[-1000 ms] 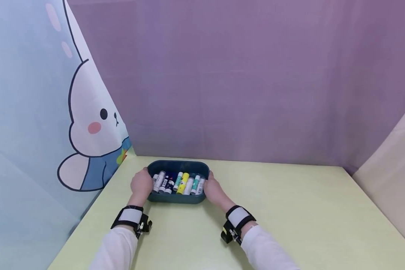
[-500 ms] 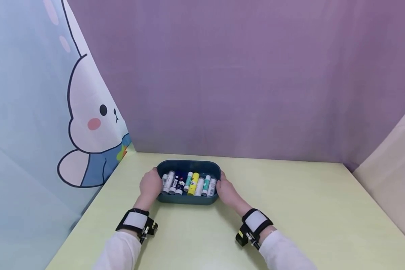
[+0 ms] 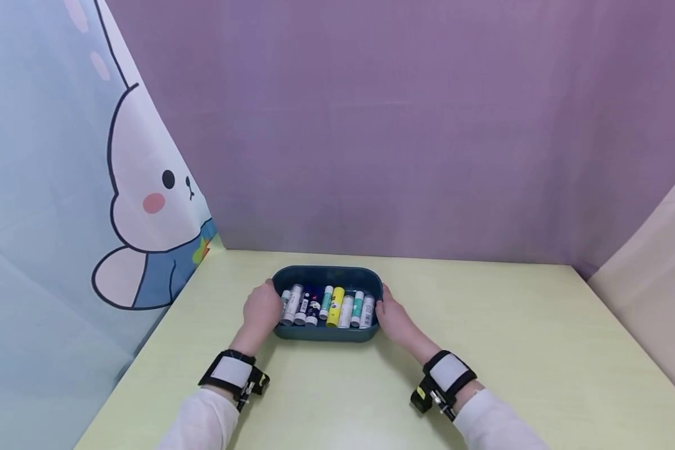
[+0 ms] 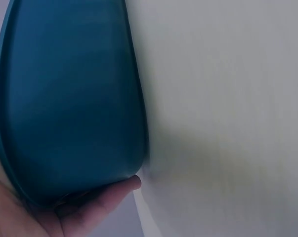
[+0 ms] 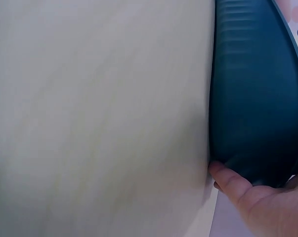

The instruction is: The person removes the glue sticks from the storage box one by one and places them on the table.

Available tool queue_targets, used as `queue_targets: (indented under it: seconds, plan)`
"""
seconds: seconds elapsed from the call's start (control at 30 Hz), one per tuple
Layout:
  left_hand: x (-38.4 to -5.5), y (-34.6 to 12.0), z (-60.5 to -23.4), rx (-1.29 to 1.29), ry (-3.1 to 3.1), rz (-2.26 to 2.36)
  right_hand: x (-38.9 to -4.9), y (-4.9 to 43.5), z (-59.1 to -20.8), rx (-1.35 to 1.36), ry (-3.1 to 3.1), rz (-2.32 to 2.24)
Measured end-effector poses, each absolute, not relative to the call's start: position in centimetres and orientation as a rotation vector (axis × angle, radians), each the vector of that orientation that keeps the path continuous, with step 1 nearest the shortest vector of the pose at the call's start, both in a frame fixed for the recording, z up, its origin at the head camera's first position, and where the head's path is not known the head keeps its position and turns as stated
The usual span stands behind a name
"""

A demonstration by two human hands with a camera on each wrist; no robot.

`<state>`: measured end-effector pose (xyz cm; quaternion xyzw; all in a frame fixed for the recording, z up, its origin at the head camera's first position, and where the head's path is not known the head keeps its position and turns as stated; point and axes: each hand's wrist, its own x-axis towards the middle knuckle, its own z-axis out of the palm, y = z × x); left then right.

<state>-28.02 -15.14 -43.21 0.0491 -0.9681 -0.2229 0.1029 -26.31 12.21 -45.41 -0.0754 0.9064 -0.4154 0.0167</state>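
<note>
A dark teal plastic bin (image 3: pixel 326 334) with rounded corners sits on the table, well toward the back. Inside it several glue sticks (image 3: pixel 335 307) lie side by side, in white, navy, green and yellow. My left hand (image 3: pixel 262 310) grips the bin's left end, and my right hand (image 3: pixel 398 322) grips its right end. Seen from the left wrist, fingers (image 4: pixel 102 205) lie along the end wall down to the base. The right wrist view has a fingertip (image 5: pixel 219 170) at the bin's bottom edge. Each hand hides part of the end that it holds.
The pale yellow-green table (image 3: pixel 512 350) stretches right of the bin and in front of it. Behind stands a purple cloth backdrop (image 3: pixel 394 137). A blue cloth with a cartoon animal (image 3: pixel 146 212) borders the left, and a pale cloth (image 3: pixel 658 269) the right.
The bin has moved to the right along the table, with both hands on its ends. The glue sticks have travelled with it in the same arrangement. The head view has shifted slightly.
</note>
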Motion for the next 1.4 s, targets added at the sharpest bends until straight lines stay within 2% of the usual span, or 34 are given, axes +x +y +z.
queue_targets:
  seconds: [0.8, 1.13, 1.4]
  plan:
    - [-29.2, -11.6, -43.9, 0.048, -2.888, -0.687, -25.5, 16.4, -45.2, -0.207, 2.85, -1.229]
    - [-30.4, -12.0, -41.8, -0.048, -3.076, -0.506, -25.7, 16.8, -45.1, -0.193, 2.89, -1.17]
    - [-31.2, -12.3, -40.5, -0.032, -3.189, -0.574, -25.5, 16.7, -44.3, -0.223, 2.899, -1.094]
